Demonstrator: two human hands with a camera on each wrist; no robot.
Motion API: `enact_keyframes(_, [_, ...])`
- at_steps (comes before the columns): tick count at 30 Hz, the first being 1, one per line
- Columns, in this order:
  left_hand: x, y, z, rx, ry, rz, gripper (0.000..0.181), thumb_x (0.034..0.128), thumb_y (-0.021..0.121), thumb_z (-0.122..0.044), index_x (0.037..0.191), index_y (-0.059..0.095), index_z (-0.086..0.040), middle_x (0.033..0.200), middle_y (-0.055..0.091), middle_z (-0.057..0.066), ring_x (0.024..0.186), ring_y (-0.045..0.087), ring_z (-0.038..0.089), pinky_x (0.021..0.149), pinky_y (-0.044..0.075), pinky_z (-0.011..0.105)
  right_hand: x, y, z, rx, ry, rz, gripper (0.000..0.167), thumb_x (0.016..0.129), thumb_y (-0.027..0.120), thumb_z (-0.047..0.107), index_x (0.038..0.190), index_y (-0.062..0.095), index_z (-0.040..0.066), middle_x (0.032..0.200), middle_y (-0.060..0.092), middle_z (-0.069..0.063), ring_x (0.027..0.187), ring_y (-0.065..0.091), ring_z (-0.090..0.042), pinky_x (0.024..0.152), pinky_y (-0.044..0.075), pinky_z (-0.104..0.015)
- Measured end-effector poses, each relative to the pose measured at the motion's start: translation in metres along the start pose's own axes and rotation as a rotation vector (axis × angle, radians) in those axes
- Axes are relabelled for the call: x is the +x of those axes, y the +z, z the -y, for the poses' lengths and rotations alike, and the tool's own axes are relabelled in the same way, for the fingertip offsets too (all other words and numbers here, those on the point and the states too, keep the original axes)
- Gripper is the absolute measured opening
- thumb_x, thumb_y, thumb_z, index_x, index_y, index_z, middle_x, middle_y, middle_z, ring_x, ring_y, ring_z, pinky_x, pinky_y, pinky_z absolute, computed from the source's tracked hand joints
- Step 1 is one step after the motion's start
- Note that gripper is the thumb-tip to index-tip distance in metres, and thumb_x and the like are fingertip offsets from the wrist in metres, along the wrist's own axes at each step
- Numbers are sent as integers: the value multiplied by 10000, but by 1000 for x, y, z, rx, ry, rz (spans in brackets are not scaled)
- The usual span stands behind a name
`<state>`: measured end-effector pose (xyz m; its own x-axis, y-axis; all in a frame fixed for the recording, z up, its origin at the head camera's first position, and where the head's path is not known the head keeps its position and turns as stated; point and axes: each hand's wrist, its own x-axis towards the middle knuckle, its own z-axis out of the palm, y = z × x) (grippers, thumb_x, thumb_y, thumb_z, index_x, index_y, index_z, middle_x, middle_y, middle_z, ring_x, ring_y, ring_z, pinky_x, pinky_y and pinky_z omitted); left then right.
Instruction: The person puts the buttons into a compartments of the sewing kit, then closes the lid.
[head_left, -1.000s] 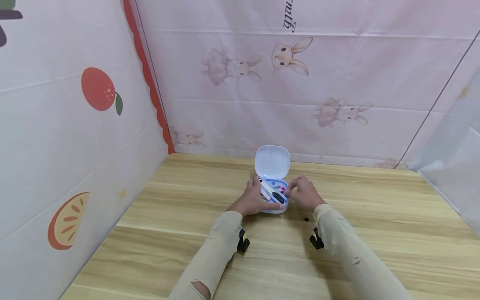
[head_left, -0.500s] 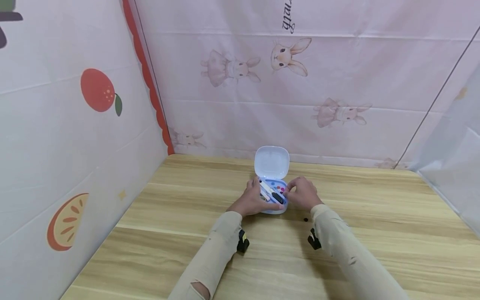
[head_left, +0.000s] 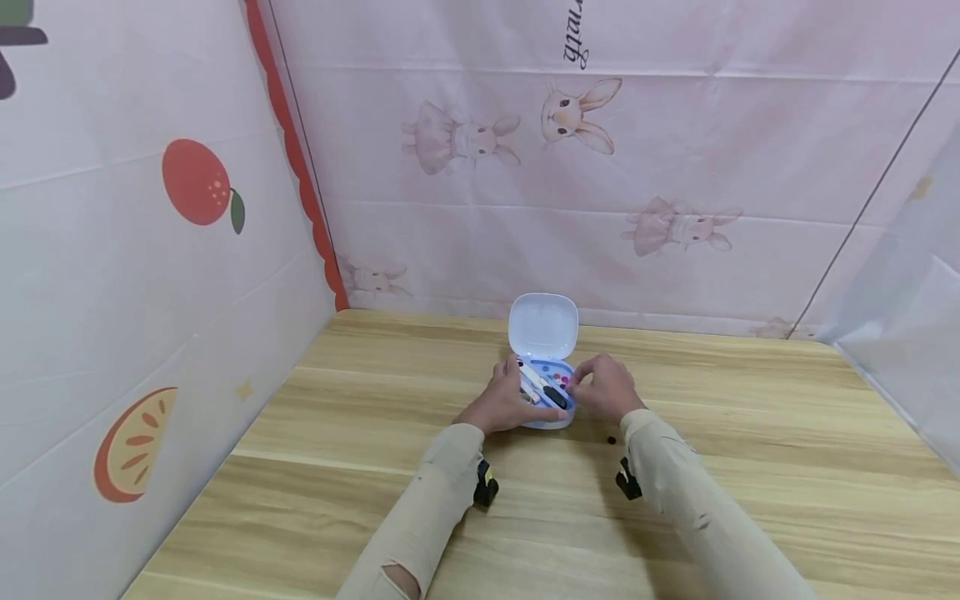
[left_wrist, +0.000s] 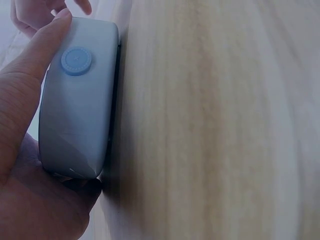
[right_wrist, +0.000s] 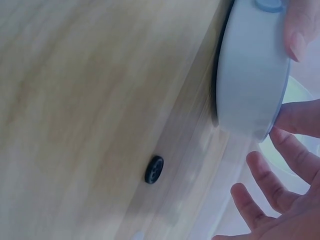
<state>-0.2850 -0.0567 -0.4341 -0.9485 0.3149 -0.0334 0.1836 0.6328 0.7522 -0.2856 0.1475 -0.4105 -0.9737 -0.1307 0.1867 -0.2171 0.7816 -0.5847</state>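
Note:
A small pale blue sewing kit box (head_left: 551, 423) stands on the table with its lid (head_left: 543, 325) raised. My left hand (head_left: 501, 400) grips its left side, thumb along the front edge, as the left wrist view also shows. Inside lie a slim white tool with a black end (head_left: 553, 395) and several coloured buttons (head_left: 562, 379). At the right rim, my right hand (head_left: 606, 390) has thumb and index finger close together over the button compartment. Whether they pinch anything is hidden. The other right fingers spread loosely beside the box. A black button (right_wrist: 154, 169) lies on the table nearby.
The wooden table (head_left: 360, 483) reaches back to a pink rabbit-print sheet (head_left: 480, 233) close behind the lid. A white fruit-print sheet (head_left: 90, 292) borders the left side. In the left wrist view, a round blue catch (left_wrist: 76, 61) sits on the box's front wall.
Hardly anything moves. The right hand and forearm have shifted very slightly to the left, while the left hand keeps its hold on the box.

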Motion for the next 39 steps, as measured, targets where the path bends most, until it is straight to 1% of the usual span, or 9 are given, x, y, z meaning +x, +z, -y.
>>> enact_keyframes(5, [-1, 0, 1, -5, 0, -3, 1384, 698, 846, -652, 1636, -46, -161, 1618, 143, 125, 1330, 389, 300, 1104, 370, 505, -1, -1, 2, 54, 32, 39, 97, 870, 716, 97, 816, 768, 37, 922, 698, -89, 752, 501, -209, 667, 391, -326])
enact_keyframes(8, [-1, 1, 1, -2, -1, -2, 1381, 697, 844, -656, 1637, -40, -164, 1605, 159, 130, 1318, 400, 307, 1099, 376, 510, -2, -2, 1, 82, 49, 51, 105, 889, 713, 98, 849, 771, 21, 1026, 706, -122, 785, 521, -221, 673, 415, -328])
enact_keyframes(11, [0, 1, 1, 4, -5, -3, 1376, 696, 843, -659, 1637, -33, -169, 1603, 163, 133, 1313, 404, 313, 1097, 378, 517, -2, -3, 0, 93, 61, 53, 112, 906, 716, 111, 879, 771, 16, 1080, 704, -135, 851, 537, -231, 723, 416, -342])
enact_keyframes(14, [1, 1, 1, 13, -9, -6, 1371, 696, 843, -659, 1637, -27, -172, 1600, 168, 135, 1308, 409, 314, 1095, 382, 518, -1, -3, -2, 93, 66, 54, 117, 913, 717, 119, 893, 771, 17, 1077, 702, -131, 869, 537, -230, 726, 411, -342])
enact_keyframes(22, [2, 1, 0, 21, -3, -7, 1366, 695, 833, -677, 1636, -20, -173, 1571, 197, 126, 1286, 421, 294, 1088, 392, 499, -2, -4, 1, 89, 69, 41, 104, 882, 724, 110, 865, 769, 18, 1039, 696, -128, 739, 500, -205, 619, 410, -311])
enact_keyframes(31, [1, 0, -2, 22, -4, -13, 1365, 697, 835, -672, 1637, -19, -171, 1575, 196, 122, 1287, 423, 295, 1091, 390, 502, -1, -6, 2, 93, 64, 53, 98, 889, 719, 103, 851, 767, 26, 1024, 693, -118, 729, 483, -195, 622, 395, -308])
enact_keyframes(35, [-2, -1, -4, 19, -22, -10, 1361, 700, 839, -663, 1637, -12, -162, 1581, 192, 124, 1289, 420, 303, 1095, 388, 512, -1, -8, 1, 108, 61, 65, 112, 906, 718, 118, 893, 770, 20, 1090, 697, -143, 810, 525, -233, 704, 438, -363])
enact_keyframes(37, [-3, -2, -5, 18, -28, -8, 1361, 702, 839, -660, 1636, -12, -156, 1585, 188, 128, 1292, 419, 308, 1097, 386, 517, -1, -10, 0, 109, 55, 56, 121, 917, 717, 137, 917, 772, 29, 1155, 692, -162, 952, 574, -293, 826, 476, -451])
enact_keyframes(39, [-4, -3, -6, 15, -28, -9, 1361, 704, 840, -656, 1636, -14, -154, 1591, 183, 134, 1298, 419, 315, 1096, 384, 522, -1, -14, -2, 117, 47, 46, 133, 927, 708, 150, 942, 768, 32, 1222, 673, -194, 1123, 562, -374, 960, 437, -557])
